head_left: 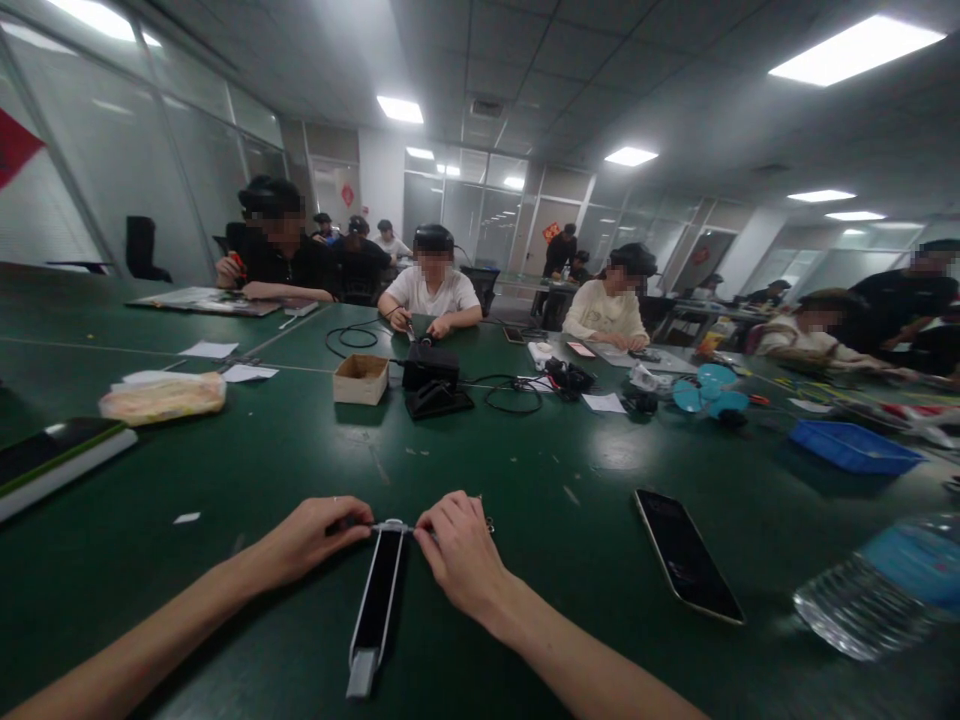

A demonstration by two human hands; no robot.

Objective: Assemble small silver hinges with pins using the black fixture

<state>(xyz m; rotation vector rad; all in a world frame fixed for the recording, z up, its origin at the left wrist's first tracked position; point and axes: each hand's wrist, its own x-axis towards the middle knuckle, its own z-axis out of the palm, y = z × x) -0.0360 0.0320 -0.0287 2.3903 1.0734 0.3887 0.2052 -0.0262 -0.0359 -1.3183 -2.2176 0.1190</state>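
Note:
A long, narrow device with a black middle and a pale grey frame [379, 590] lies on the green table in front of me. Its near end is a grey block, and a short crosspiece [392, 526] sits at its far end. With thumb and fingers, my left hand [319, 535] pinches the crosspiece's left end. My right hand [461, 550] has its fingers closed at the right end, knuckles up. Small shiny metal bits [490, 523] show just beyond the right hand; what they belong to is hidden.
To the right lie a phone [688, 555] and a water bottle [877, 590] on its side. Ahead stand a wooden box [361, 380], a black device [431, 370] with cables, and a blue tray [855, 446]. A tablet [60, 455] is at left. Several people sit across the table.

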